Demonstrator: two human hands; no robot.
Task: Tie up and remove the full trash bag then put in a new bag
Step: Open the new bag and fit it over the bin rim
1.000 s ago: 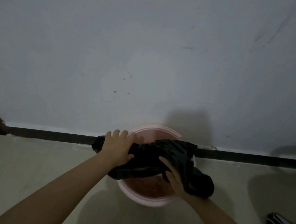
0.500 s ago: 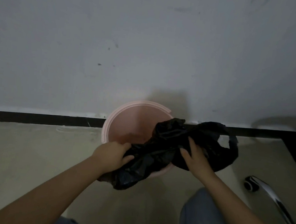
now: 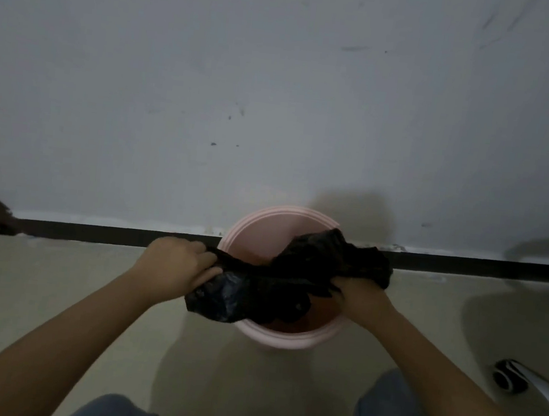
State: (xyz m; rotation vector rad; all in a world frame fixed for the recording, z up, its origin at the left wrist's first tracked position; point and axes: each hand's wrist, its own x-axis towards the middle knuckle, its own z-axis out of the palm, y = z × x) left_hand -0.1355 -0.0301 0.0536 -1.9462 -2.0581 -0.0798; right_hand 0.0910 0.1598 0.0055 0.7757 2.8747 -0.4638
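Over pink bin (image 3: 264,227): black bag (image 3: 278,283) stretched left-right between both hands.

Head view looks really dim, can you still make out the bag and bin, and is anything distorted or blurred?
Head view: dim; black bag reads as a near-featureless dark mass over the pink bin; left hand and right hand grip it; soft shadows on wall; wide-angle stretching at edges.

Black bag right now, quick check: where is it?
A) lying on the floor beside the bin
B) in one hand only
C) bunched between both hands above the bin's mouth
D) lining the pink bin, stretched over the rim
C: the left hand and right hand each grip an end of the crumpled black bag over the open pink bin, whose rim is bare.
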